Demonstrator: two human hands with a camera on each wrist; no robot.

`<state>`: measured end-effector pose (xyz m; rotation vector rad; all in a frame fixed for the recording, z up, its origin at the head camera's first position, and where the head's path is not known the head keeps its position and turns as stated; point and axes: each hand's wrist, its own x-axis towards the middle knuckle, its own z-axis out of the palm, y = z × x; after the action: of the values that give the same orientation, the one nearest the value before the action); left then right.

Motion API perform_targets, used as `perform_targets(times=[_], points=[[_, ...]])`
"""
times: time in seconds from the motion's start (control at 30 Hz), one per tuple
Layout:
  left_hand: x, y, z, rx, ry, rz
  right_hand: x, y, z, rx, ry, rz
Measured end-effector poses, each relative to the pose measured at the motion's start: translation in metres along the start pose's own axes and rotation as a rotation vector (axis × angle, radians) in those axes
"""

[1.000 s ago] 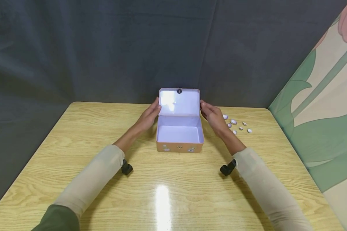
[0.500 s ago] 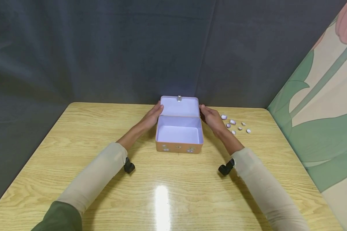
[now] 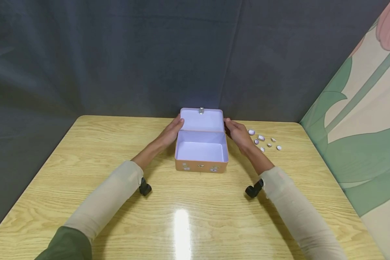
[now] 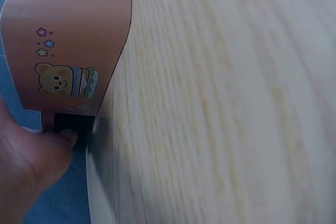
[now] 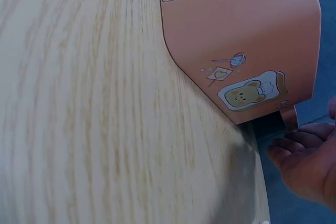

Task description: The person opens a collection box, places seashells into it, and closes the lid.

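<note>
Two hands flank the box [image 3: 201,153], which stands on the table [image 3: 149,225] with pale pieces [image 3: 261,138] to its right. The left hand [image 3: 170,134] pinches the raised lid [image 3: 202,121]; the right hand [image 3: 239,136] is at its opposite edge, gripping or not, I cannot tell. Probably thin tin: light, stiff, slick, best held by the lid's sides. Bear prints [image 4: 55,81] decorate the box; no brand or writing is readable.

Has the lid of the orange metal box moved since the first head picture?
Yes: the lid has tilted farther back; its top edge now appears lower, nearer the table's back edge.
</note>
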<state>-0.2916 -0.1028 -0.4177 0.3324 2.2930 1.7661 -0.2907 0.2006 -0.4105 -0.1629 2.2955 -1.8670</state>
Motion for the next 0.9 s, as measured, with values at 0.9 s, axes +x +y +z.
perform_targets(times=[0.9], points=[[-0.033,-0.009,-0.024,-0.077,-0.011,-0.093,-0.052,0.001,-0.070,-0.170,0.202,-0.073]])
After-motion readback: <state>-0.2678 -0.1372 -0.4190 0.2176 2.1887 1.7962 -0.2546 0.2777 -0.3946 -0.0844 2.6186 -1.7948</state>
